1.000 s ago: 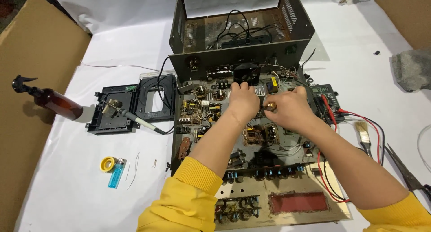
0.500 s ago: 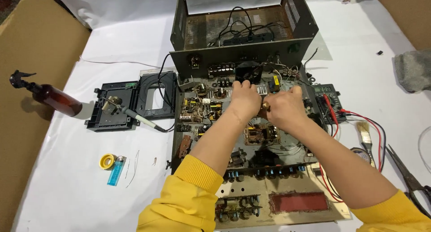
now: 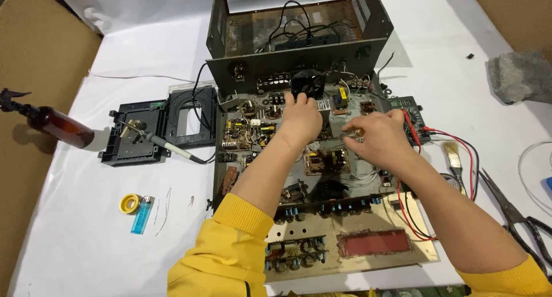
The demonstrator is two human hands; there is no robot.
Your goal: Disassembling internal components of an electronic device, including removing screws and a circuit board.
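Observation:
An opened electronic chassis (image 3: 322, 176) full of circuit boards lies in front of me. My left hand (image 3: 300, 120) reaches onto the boards just below a small black fan (image 3: 307, 82). Its fingertips are curled down among the parts and hidden by the back of the hand. To the right, my right hand (image 3: 380, 139) pinches a thin tool with a brass collar (image 3: 358, 132). The tool's tip points left over the middle board. Both arms wear yellow sleeves.
The dark metal case (image 3: 299, 61) stands open behind the boards. Left: a soldering iron (image 3: 164, 146) on a black drive frame (image 3: 132, 139), a brown spray bottle (image 3: 57, 125), a yellow roll (image 3: 130, 203), a blue lighter (image 3: 142, 215). Right: a meter (image 3: 409, 114) with red leads, a brush (image 3: 454, 159), scissors (image 3: 517, 216), a grey cloth (image 3: 520, 75).
My hands were pressed together over the middle board; they have drawn apart. The left hand moved up toward the fan and the right hand shifted right with the tool.

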